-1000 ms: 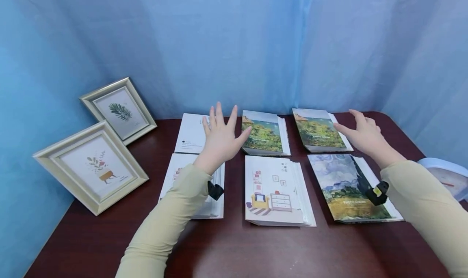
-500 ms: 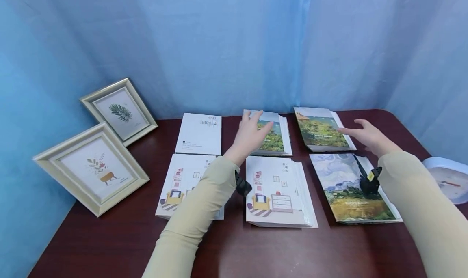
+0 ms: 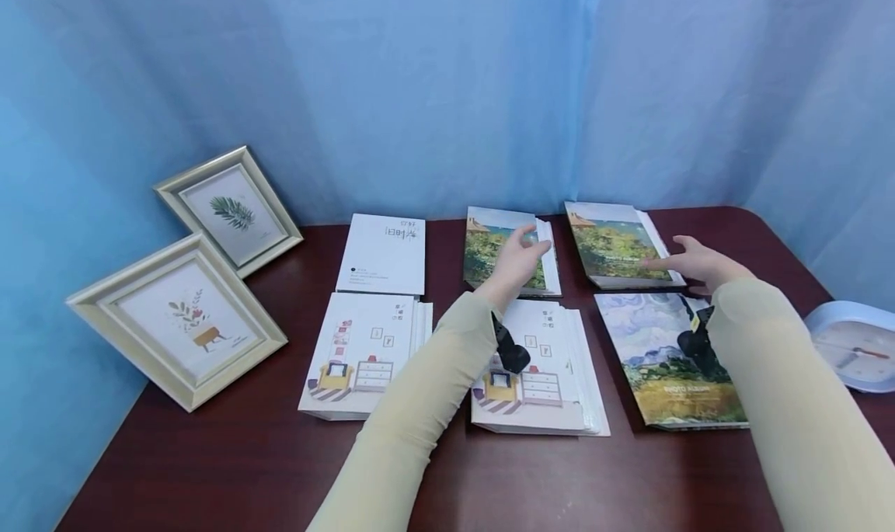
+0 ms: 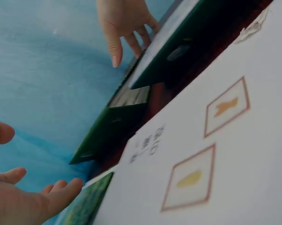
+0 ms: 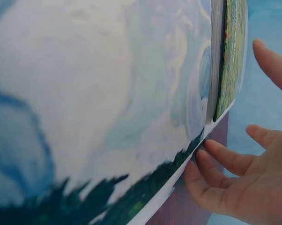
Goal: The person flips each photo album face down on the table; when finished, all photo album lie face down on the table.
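In the head view my left hand [image 3: 516, 262] hovers over the back middle photo album [image 3: 482, 245], which has a garden-and-sea cover. Its thumb and fingers are apart and hold nothing, as the left wrist view also shows. My right hand [image 3: 706, 265] is at the right edge of the back right photo album [image 3: 604, 245], with a matching cover. The thumb points left over that cover. In the right wrist view the spread fingers [image 5: 234, 161] lie close beside the edge of the front right album [image 5: 131, 93]; contact cannot be told.
A white album [image 3: 383, 256] lies at the back left. In front are two room-picture albums [image 3: 349, 345] [image 3: 527, 408] and a painted-landscape album [image 3: 685, 396]. Two picture frames [image 3: 175, 322] [image 3: 231, 206] stand left; a white clock [image 3: 849, 345] is right. A blue curtain [image 3: 447, 89] hangs behind.
My left hand has moved right, from over the back left white album to over the back middle one. The right hand has come lower, closer to the back right album's edge.
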The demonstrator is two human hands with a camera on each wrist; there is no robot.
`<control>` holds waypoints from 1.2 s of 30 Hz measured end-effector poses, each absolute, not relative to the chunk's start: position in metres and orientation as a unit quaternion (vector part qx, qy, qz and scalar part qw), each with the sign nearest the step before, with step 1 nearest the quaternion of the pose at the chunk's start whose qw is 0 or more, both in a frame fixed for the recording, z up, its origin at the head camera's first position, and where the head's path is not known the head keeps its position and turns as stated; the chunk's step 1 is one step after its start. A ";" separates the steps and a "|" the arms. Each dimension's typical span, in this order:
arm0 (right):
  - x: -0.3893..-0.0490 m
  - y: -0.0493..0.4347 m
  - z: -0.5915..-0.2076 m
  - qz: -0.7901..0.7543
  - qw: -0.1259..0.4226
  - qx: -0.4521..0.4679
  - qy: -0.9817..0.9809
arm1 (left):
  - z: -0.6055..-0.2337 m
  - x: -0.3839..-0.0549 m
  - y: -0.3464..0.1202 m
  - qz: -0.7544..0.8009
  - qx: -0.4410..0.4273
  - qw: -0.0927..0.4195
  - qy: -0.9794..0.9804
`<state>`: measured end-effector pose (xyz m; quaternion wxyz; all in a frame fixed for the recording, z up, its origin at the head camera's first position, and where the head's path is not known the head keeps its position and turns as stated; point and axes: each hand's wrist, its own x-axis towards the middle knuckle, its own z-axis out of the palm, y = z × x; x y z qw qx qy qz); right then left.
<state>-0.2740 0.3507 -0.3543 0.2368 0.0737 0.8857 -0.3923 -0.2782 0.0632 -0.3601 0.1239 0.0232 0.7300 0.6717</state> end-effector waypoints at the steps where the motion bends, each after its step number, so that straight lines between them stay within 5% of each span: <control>1: -0.275 0.351 -0.355 -0.390 0.241 0.076 0.885 | -0.362 -0.279 0.067 0.678 0.018 0.128 0.723; 26: -0.292 0.331 -0.365 -0.329 0.235 0.092 0.910 | -0.384 -0.285 0.104 0.708 0.028 0.261 0.656; 36: -0.290 0.327 -0.365 -0.358 0.222 0.093 0.902 | -0.388 -0.283 0.110 0.713 0.003 0.234 0.661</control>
